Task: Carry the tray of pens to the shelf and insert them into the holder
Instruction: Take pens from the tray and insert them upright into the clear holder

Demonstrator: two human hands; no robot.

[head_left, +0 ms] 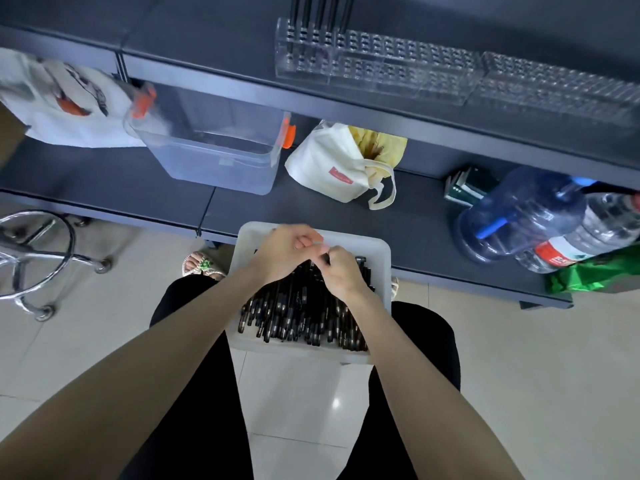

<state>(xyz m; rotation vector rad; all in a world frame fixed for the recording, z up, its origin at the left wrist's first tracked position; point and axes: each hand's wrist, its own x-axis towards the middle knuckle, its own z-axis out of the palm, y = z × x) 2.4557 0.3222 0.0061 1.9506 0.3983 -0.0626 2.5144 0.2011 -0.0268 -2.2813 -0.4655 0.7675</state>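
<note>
Black pens [304, 306] lie heaped in the white tray [381, 252] on the knees by the lower shelf [426, 237]; left hand [284, 252] and right hand [344, 273] pinch one pen [326, 259], presumably light, stiff, slick: grip mid-barrel.

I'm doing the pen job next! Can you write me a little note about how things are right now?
Left hand: fingers curled over the tray, next to the right hand; I cannot tell if it holds anything.
Right hand: pinches the end of one pen.
Tray: on the lap, by the lower shelf, piled with pens.
Holder: on the upper shelf.
Done: tray brought over, a few standing pens in the holder's left end.
Left: nearly all the pens.
</note>
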